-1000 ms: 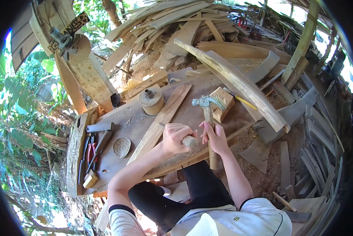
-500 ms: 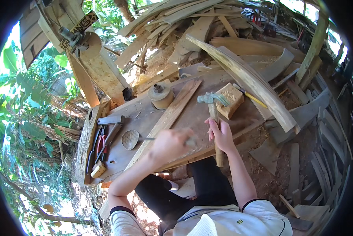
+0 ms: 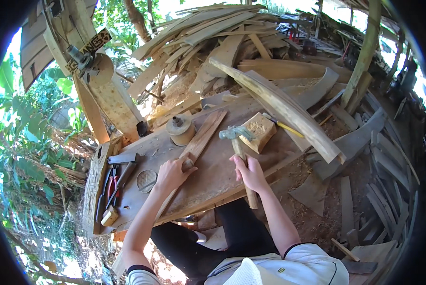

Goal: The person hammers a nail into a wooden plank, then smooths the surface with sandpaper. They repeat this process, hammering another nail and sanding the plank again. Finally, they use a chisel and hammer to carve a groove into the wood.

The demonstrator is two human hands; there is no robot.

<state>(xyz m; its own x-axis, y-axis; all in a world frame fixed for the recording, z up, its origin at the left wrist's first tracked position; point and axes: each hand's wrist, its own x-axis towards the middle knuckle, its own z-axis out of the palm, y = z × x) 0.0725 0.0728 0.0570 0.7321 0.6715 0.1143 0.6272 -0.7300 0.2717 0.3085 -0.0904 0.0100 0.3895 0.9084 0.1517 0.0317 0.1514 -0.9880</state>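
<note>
My left hand [image 3: 171, 175] is closed round a chisel [image 3: 188, 165], over the long narrow board [image 3: 207, 132]. The butt of its handle shows beside my thumb, while the thin dark blade points down-left toward a small round disc [image 3: 147, 179]. My fingers hide most of the handle. In my right hand [image 3: 251, 173] is a hammer [image 3: 237, 148], gripped midway along its wooden handle. The greenish metal head is up, in front of a wooden block [image 3: 259, 133] with a roughly carved top. Hammer and chisel are apart.
Pliers with red handles [image 3: 113, 184] and other tools lie at the bench's left end [image 3: 90, 199]. A round pot-like piece [image 3: 180, 130] stands behind the board. A yellow-handled tool [image 3: 289, 129] and a long pale timber [image 3: 289, 111] are right. Wood scraps pile up behind [image 3: 217, 23].
My left hand has moved left, and its blurred swing has come to rest over the board. The right hand still holds the hammer. The whole view has shifted slightly.
</note>
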